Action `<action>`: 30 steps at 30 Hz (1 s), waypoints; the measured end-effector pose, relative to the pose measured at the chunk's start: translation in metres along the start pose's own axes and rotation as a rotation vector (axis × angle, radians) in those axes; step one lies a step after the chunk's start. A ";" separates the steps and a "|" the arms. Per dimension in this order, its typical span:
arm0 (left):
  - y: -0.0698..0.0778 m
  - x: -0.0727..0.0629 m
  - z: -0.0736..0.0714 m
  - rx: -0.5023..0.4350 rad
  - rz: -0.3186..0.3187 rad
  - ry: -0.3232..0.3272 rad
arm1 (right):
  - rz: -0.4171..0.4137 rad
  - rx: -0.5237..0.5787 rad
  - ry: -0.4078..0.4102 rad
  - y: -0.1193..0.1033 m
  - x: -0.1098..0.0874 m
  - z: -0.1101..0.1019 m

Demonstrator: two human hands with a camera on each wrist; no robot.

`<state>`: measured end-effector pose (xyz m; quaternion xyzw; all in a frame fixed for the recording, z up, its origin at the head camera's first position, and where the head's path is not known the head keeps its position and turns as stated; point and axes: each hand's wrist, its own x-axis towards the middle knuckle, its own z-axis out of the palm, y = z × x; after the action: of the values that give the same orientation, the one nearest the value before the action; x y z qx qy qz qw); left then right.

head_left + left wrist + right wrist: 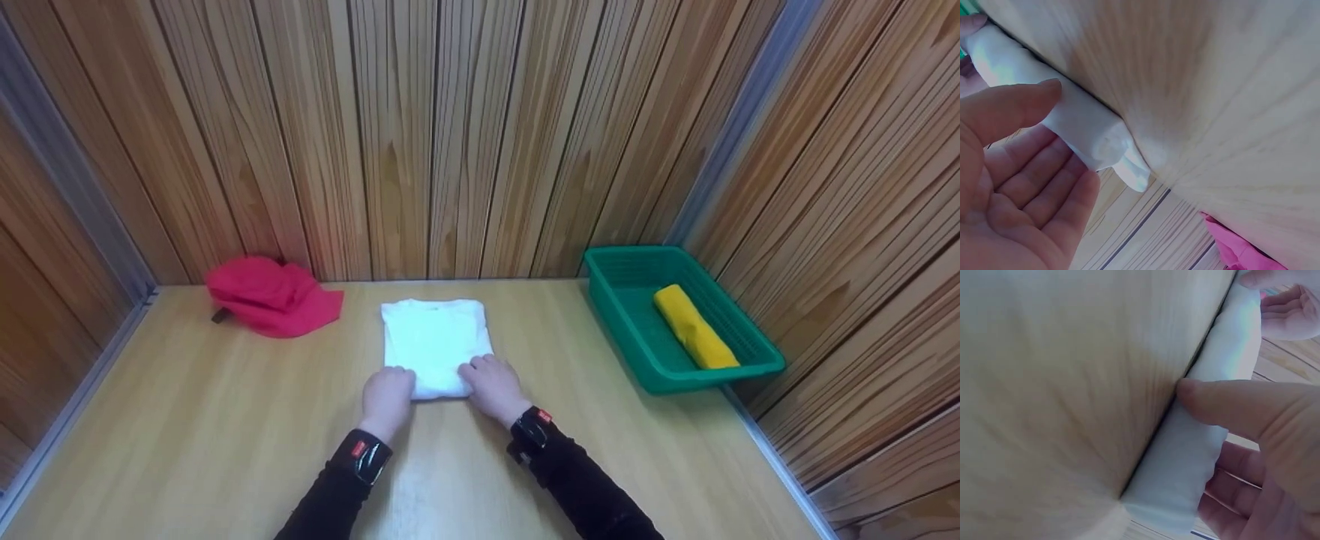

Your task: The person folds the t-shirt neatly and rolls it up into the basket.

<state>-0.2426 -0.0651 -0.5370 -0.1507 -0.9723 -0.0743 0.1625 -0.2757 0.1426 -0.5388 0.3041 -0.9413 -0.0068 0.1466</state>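
Observation:
A folded white T-shirt (pixel 435 337) lies on the table in the middle of the head view, its near edge rolled into a thick fold. My left hand (pixel 388 394) grips the left end of that fold, thumb on the near side and fingers over the top. At the right end, my right hand (pixel 495 386) holds the fold the same way. The left wrist view shows the rolled edge (pixel 1081 121) between thumb and fingers. In the right wrist view my right thumb (pixel 1213 402) presses the roll (pixel 1179 461) close to the tabletop.
A red cap (pixel 274 296) lies at the back left against the wooden wall. On the right stands a green plastic basket (pixel 622 322) with a rolled yellow cloth (pixel 694 326) in it. Wood-panelled walls (pixel 472 150) enclose the table (pixel 225 420) at the back and sides.

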 end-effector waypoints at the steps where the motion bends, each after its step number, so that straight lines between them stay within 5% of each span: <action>1: 0.000 0.000 0.000 0.005 0.002 0.000 | -0.002 0.005 -0.006 0.001 0.001 0.000; 10: 0.001 -0.008 -0.005 -0.051 0.046 -0.011 | -0.050 0.064 -0.103 0.002 -0.008 -0.009; 16: 0.007 -0.028 -0.019 -0.175 0.054 -0.106 | -0.095 0.155 -0.210 0.000 -0.028 -0.025; 23: 0.012 -0.049 -0.028 -0.250 0.099 -0.125 | -0.098 0.278 -0.323 -0.004 -0.045 -0.039; 30: 0.002 -0.042 -0.028 -0.418 0.011 -0.249 | -0.046 0.416 -0.421 0.004 -0.038 -0.044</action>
<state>-0.1965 -0.0798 -0.5249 -0.1946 -0.9474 -0.2539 0.0069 -0.2361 0.1715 -0.5068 0.3407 -0.9251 0.1199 -0.1173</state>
